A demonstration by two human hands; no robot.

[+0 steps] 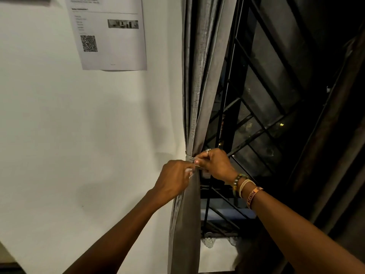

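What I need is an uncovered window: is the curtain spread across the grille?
No, the curtain is gathered into a narrow bundle at the window's left edge, leaving the black grille exposed.

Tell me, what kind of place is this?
Probably a room indoors at night. A grey curtain hangs by window bars, a printed sheet is on the white wall, and the left hand and right hand pinch its tie.

Head-worn camera looks forward, close to curtain [194, 95] and wall [98, 135].
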